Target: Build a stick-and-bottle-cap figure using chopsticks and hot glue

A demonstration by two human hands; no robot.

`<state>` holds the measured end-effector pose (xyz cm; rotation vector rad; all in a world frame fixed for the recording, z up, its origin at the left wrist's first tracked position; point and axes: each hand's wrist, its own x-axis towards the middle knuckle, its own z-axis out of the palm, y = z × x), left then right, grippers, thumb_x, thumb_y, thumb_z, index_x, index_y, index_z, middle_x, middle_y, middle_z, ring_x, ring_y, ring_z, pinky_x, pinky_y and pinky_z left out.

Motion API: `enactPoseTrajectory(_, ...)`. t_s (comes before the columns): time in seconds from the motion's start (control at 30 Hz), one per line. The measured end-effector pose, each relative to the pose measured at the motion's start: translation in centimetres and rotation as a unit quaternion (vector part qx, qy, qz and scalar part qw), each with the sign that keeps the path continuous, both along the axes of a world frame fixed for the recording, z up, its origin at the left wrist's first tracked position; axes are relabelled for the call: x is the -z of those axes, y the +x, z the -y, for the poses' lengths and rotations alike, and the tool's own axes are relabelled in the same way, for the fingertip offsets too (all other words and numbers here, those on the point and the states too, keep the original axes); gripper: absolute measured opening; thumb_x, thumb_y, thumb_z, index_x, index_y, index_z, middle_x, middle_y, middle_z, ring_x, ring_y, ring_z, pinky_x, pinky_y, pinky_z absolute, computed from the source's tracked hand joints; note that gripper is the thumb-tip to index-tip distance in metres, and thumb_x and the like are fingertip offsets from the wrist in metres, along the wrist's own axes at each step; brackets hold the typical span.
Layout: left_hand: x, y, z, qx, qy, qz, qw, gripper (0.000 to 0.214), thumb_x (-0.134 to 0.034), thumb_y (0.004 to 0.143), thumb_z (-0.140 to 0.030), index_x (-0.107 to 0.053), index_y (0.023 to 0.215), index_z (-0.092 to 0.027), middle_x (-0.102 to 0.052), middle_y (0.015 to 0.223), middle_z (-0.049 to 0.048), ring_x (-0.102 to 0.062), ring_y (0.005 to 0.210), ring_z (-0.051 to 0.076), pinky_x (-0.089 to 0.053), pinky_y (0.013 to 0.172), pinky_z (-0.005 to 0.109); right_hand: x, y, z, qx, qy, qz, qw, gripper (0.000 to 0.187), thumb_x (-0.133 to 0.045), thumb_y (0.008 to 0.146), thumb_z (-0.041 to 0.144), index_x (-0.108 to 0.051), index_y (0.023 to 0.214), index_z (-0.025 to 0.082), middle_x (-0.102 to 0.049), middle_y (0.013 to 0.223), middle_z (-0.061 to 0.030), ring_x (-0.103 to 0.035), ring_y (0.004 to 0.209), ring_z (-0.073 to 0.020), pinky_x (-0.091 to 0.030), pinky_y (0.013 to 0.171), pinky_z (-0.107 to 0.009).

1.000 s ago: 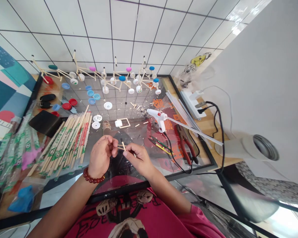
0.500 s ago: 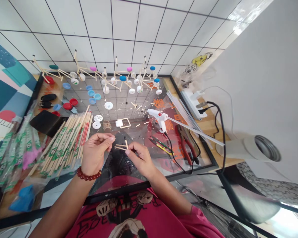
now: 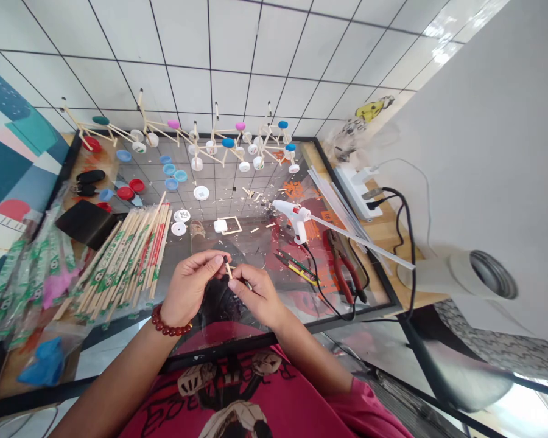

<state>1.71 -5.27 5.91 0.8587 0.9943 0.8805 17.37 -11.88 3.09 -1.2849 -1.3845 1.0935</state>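
In front of my shirt, my right hand (image 3: 256, 293) pinches a small piece made of short wooden sticks (image 3: 229, 271), one of them with a black tip. My left hand (image 3: 194, 281), wearing a red bead bracelet (image 3: 170, 326), is closed with thumb and fingertips together right beside the black tip. Whatever is between those fingertips is too small and covered to make out. Beyond my hands, a stick frame (image 3: 234, 225) lies on the glass tabletop against a white bottle cap (image 3: 220, 226).
A white glue gun (image 3: 295, 216) lies right of centre, near a yellow-handled tool (image 3: 301, 274) and red-handled pliers (image 3: 344, 271). Wrapped chopsticks (image 3: 119, 261) are piled at left. Stick models with cap wheels (image 3: 228, 143) line the back. A power strip (image 3: 356, 191) is at right.
My left hand has moved right, bringing its fingertips up to the stick piece. The stick piece in my right hand has turned a little, and its other sticks are now mostly covered.
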Motion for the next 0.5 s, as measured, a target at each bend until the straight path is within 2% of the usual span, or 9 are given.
enactPoseTrajectory(0.2,0.18,0.15,0.30,-0.017,0.027,-0.018,0.999,0.029,-0.097,0.069,-0.043,-0.085,0.081,-0.019,-0.076,0.077,0.0059,-0.062,0.070,0.016,-0.053,0.068,0.030,0.08,-0.34,0.01,0.026,0.011,0.044,0.999,0.033,-0.061,0.098,0.045,-0.052,0.073,0.024,-0.054,0.067,0.0027,-0.045,0.062,-0.0136,-0.039,0.063,-0.028)
enactPoseTrajectory(0.33,0.23,0.27,0.59,-0.032,0.067,-0.020,0.997,0.027,-0.092,0.078,-0.047,-0.087,0.084,-0.021,-0.078,0.087,0.0065,-0.065,0.073,0.018,-0.056,0.072,0.032,0.09,-0.38,-0.02,0.038,0.007,0.055,0.998,0.035,-0.061,0.098,0.047,-0.053,0.073,0.024,-0.053,0.068,0.0019,-0.046,0.064,-0.0145,-0.039,0.065,-0.029)
enactPoseTrajectory(0.4,0.21,0.26,0.58,-0.033,0.055,-0.005,0.998,0.033,-0.090,0.079,-0.052,-0.088,0.087,-0.021,-0.079,0.088,0.0079,-0.067,0.075,0.019,-0.057,0.073,0.033,0.11,-0.22,-0.06,0.021,-0.013,0.019,1.000,0.038,-0.059,0.100,0.050,-0.055,0.074,0.023,-0.052,0.068,0.0025,-0.046,0.064,-0.0139,-0.040,0.065,-0.028)
enactPoseTrajectory(0.5,0.35,0.21,0.46,-0.020,0.005,0.011,1.000,0.039,-0.092,0.075,-0.055,-0.089,0.092,-0.021,-0.081,0.090,0.0095,-0.068,0.077,0.019,-0.059,0.072,0.032,0.17,0.03,-0.08,-0.003,-0.025,-0.032,0.999,0.041,-0.060,0.101,0.052,-0.056,0.074,0.022,-0.051,0.068,0.0035,-0.045,0.064,-0.0128,-0.040,0.065,-0.027)
